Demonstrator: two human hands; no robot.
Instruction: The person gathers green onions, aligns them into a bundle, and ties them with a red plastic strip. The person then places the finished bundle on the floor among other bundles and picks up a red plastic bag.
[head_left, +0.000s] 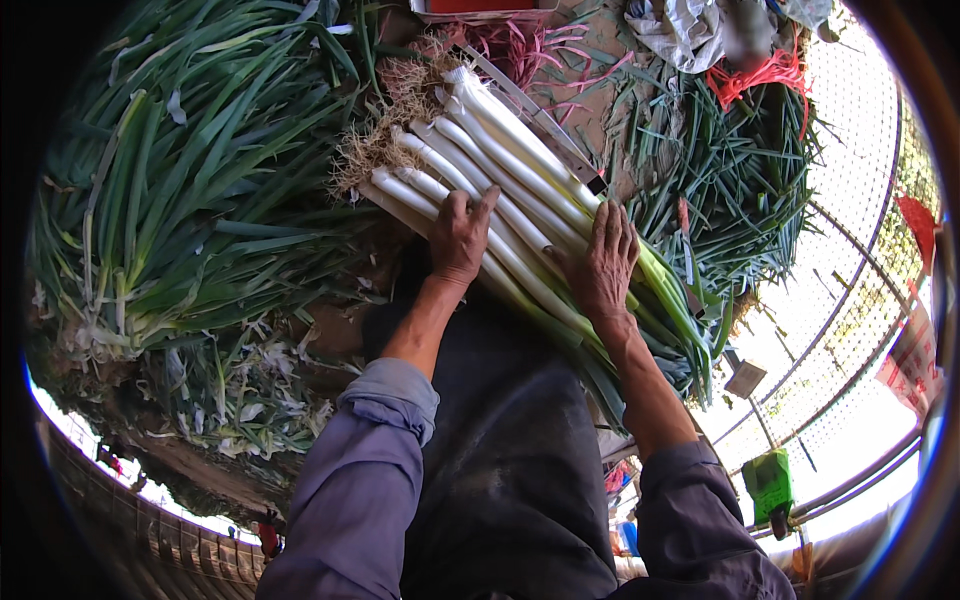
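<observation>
A row of leeks (510, 172) lies slantwise before me, white shanks side by side and rootlets (397, 120) at the upper left. Their green leaves (679, 322) trail to the lower right. My left hand (461, 232) rests on the near shanks with its fingers bent; whether it grips one is unclear. Further toward the leaves, my right hand (604, 262) lies across the stalks, its thumb spread away from the fingers. A straight metal-edged bar (529, 112) runs along the far side of the row. What supports the leeks is mostly hidden.
Untrimmed leeks (217, 165) are heaped on the left, with leafy scraps (240, 390) below. Cut green leaves (735, 180) pile up on the right, near a narrow knife-like tool (688, 259). Pink ties (517, 49) and a white plastic sack (679, 34) lie at the far side.
</observation>
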